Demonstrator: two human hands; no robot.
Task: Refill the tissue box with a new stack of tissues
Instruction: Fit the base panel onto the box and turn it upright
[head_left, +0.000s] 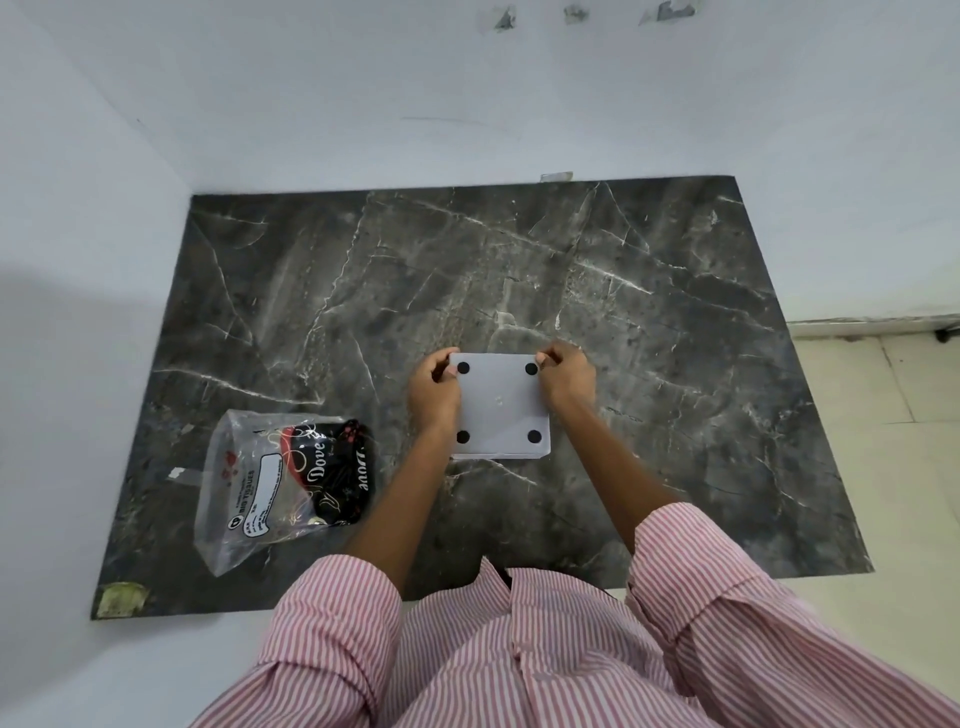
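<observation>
The white tissue box (500, 408) lies upside down in the middle of the dark marble table (649, 322); its flat base faces up, with a black round foot in each corner. My left hand (434, 396) grips the box's left side, thumb by the far-left foot. My right hand (566, 383) grips the right side near the far-right foot. To the left lies a clear plastic bag (244, 499) holding a black and red printed tissue pack (330, 470). The box's contents are hidden.
White walls close the table in on the left and at the back. The table's right edge drops to a pale tiled floor (893, 441). A worn sticker patch (122, 598) sits at the near-left corner.
</observation>
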